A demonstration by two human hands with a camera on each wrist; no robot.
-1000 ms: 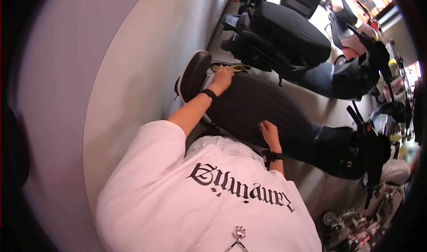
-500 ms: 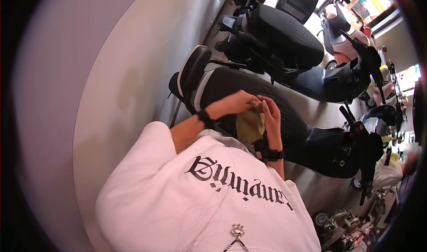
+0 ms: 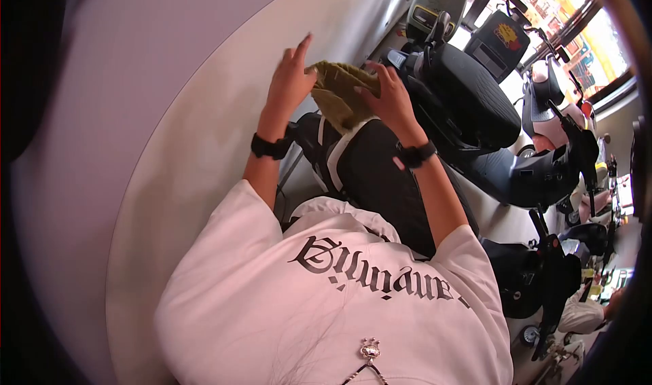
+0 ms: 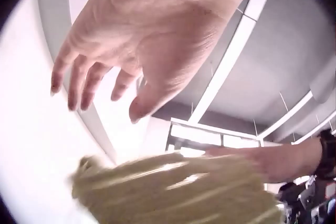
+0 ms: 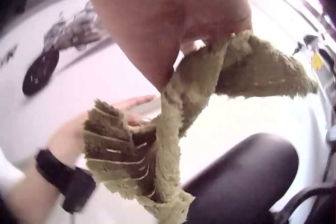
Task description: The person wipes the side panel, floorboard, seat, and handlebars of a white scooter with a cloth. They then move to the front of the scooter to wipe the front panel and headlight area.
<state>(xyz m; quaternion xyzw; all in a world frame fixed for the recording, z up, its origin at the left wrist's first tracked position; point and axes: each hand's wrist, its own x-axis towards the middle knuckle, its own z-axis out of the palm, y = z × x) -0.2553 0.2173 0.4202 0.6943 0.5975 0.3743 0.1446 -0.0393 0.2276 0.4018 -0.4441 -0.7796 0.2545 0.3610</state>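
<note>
An olive-green cloth [image 3: 343, 93] hangs, crumpled, between the two raised hands, above the rear of a dark scooter seat [image 3: 380, 171]. The left hand [image 3: 291, 86] is at the cloth's left edge with its fingers spread; in the left wrist view this hand [image 4: 142, 40] has loosely extended fingers, and the cloth [image 4: 178, 190] lies apart below them. At the right edge of the cloth is the right hand [image 3: 394, 103], thumb and fingers around it. The right wrist view shows the cloth [image 5: 173, 108] twisted and draped from the right hand [image 5: 184, 19], whose fingertips are largely hidden.
A pale wall [image 3: 183, 140] rises close on the left. Another dark scooter [image 3: 475, 96] stands just beyond the nearer one, with more scooters behind it. The nearer scooter's handlebar [image 3: 553, 273] is at the right. A person in white [image 3: 584, 314] is at the far right.
Both hands have risen from over the seat toward the wall side and moved apart, carrying the cloth up and spreading it. The left hand's fingers have opened. The head view has shifted.
</note>
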